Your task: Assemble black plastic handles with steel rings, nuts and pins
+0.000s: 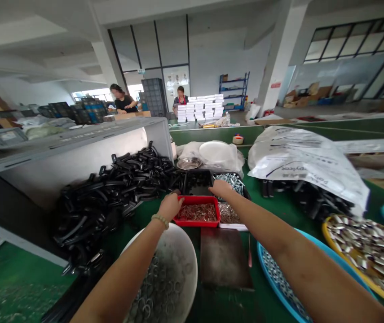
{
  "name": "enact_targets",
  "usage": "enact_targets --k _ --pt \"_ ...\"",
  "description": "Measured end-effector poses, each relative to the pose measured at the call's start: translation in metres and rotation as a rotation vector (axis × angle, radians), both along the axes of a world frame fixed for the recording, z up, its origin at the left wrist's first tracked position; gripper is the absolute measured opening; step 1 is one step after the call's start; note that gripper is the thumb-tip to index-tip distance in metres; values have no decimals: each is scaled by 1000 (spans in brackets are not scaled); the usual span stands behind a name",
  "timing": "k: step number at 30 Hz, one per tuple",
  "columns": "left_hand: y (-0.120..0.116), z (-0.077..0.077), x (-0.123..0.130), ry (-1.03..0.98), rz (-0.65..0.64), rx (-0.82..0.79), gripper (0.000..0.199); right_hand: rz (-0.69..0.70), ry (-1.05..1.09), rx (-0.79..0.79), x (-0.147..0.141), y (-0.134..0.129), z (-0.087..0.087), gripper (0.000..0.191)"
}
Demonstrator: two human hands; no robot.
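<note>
My left hand (170, 205) is at the upper left corner of a red tray (198, 224) filled with small copper-coloured pins. Its fingers are curled beside a dark piece; what they grip is not clear. My right hand (221, 189) is closed between a black tray (198, 183) and a tray of silver screws (230, 180), its fingertips near the black tray's right edge. Whether it holds anything is hidden. Small metal parts (227, 213) lie in a shallow tray right of the red one. Below my left wrist is a white basin (188, 269) with metal rings.
A grey crate (158, 134) on its side spills black handles (111, 193) at left. A dark metal plate (225, 260) lies in front. To the right are a blue basin (264, 260), a yellow basin (329, 237) of shiny parts and a plastic bag (299, 152). Two people work behind.
</note>
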State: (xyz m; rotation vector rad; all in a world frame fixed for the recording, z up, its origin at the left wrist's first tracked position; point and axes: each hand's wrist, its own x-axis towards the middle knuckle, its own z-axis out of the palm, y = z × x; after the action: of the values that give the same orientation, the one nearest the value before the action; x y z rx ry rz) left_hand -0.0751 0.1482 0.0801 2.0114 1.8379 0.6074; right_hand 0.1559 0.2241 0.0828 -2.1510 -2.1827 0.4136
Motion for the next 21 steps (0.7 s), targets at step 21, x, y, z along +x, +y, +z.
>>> enact_targets --k 21 --pt "63 -13 -20 -325 -13 -292 47 -166 60 -135 -8 55 -5 27"
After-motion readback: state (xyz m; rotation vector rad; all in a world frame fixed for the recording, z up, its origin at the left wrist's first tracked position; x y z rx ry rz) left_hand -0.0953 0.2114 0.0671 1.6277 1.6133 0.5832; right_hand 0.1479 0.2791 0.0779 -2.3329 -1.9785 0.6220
